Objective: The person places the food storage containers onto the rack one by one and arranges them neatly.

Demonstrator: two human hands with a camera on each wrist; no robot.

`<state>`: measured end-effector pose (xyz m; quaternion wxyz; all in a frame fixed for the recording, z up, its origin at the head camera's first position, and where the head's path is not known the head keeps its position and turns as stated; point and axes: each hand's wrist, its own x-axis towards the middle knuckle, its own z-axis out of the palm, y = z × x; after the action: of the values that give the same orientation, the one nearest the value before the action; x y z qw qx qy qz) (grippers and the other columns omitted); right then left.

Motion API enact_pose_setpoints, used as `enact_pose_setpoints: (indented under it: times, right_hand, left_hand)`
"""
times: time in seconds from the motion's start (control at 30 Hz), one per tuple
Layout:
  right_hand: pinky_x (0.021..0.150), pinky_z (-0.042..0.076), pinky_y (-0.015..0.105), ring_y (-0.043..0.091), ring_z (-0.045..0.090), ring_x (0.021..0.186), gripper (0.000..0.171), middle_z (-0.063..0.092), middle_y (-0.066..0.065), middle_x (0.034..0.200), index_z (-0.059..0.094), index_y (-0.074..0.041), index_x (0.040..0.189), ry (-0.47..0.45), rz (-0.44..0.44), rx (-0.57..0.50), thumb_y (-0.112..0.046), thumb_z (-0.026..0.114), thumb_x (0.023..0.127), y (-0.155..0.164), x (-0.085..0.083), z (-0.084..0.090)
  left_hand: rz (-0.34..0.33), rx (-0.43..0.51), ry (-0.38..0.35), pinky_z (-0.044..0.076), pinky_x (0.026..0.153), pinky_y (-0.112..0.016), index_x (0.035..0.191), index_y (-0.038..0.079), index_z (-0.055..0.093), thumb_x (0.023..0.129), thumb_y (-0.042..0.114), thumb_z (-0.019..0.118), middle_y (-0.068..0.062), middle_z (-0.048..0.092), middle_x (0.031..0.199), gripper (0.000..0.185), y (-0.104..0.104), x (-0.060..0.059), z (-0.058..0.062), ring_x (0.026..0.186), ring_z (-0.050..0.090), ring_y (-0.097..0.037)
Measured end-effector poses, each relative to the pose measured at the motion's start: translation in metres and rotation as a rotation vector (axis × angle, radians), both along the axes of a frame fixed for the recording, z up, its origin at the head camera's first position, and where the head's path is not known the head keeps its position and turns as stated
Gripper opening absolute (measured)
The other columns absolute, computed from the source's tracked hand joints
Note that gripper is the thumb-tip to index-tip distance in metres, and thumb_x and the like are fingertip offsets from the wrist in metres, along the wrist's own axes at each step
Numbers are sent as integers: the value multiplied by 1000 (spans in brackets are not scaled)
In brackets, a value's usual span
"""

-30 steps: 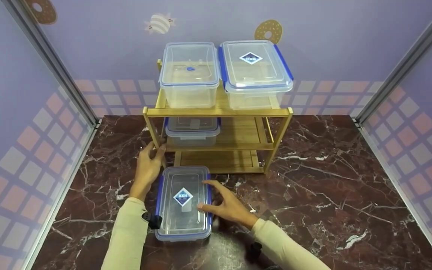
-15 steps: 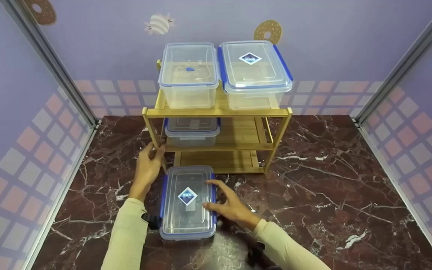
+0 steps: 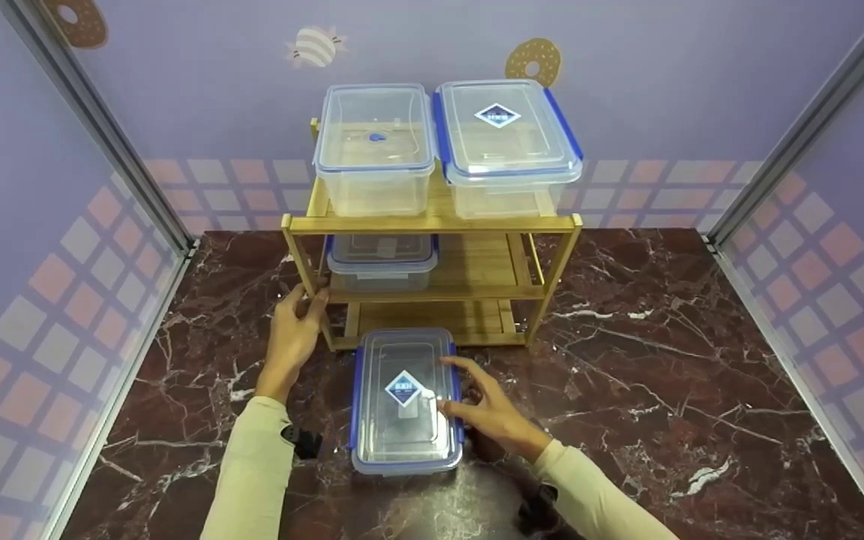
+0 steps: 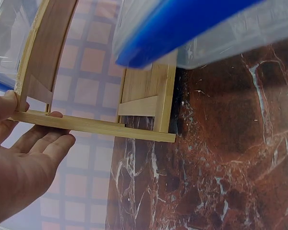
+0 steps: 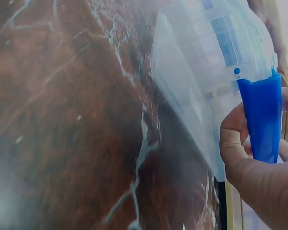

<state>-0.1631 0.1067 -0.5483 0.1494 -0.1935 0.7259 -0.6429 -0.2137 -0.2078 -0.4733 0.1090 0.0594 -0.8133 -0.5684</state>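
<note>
My left hand [image 3: 292, 341] grips the left front post of a wooden shelf rack [image 3: 432, 224]; in the left wrist view its thumb and fingers lie on either side of the post [image 4: 86, 124]. A clear lidded food storage container [image 3: 394, 431], with blue side clips and a diamond-shaped label, is in front of the rack. My right hand [image 3: 498, 416] holds it by the right edge, thumb and fingers spread along that side. Seen from the right wrist, the thumb and fingers pinch around the blue clip [image 5: 262, 117]. The container's underside is close over the marble surface.
Two larger clear containers, a left one [image 3: 376, 191] and a right one [image 3: 507, 199], stand on the rack's top shelf. A flatter container [image 3: 383, 279] sits at the left of the middle shelf. Purple walls [image 3: 664, 90] surround the marble table [image 3: 664, 375].
The right hand has carried the container to the right, from beside the left forearm to in front of the rack's middle. The left hand has stayed on the post.
</note>
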Motion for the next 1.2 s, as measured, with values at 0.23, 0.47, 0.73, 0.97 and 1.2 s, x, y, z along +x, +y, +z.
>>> enact_pose_setpoints:
  times: [0.23, 0.47, 0.73, 0.97, 1.2]
  right_hand:
    - [73, 55, 36, 25, 62, 88, 69, 49, 21, 129, 44, -20, 151, -76, -8, -25, -14, 77, 90, 20, 2, -1]
    - [82, 54, 43, 31, 62, 98, 70, 57, 21, 123, 42, -14, 151, -44, -8, -19, -9, 76, 89, 35, 3, -3]
    - [78, 55, 41, 28, 60, 94, 71, 54, 22, 120, 44, -11, 150, -58, -40, -31, -5, 76, 87, 48, 7, -3]
    - [79, 57, 45, 31, 60, 101, 69, 54, 24, 122, 44, -10, 149, -27, -13, -48, -3, 76, 87, 59, 12, 2]
    - [78, 58, 48, 32, 60, 102, 68, 54, 26, 119, 44, -7, 149, 17, -8, -59, -2, 75, 88, 74, 18, 13]
  left_hand:
    - [-35, 36, -10, 49, 83, -44, 135, 6, 59, 108, 25, 52, -13, 67, 94, 34, 1, 1, 1, 84, 61, -26]
    - [-32, 33, -1, 47, 75, -40, 129, 4, 61, 107, 26, 53, -6, 62, 81, 33, 1, 1, 2, 77, 58, -24]
    - [-8, 11, -13, 48, 79, -38, 133, 6, 60, 107, 25, 52, -12, 66, 89, 32, 1, -1, -1, 89, 62, -39]
    - [-3, 5, -19, 47, 77, -34, 134, 7, 60, 107, 25, 52, -15, 68, 91, 33, 1, 0, 0, 91, 62, -40]
    - [-25, 7, -29, 45, 81, -38, 131, 6, 60, 107, 28, 52, -13, 65, 90, 33, 0, 0, 1, 90, 60, -38]
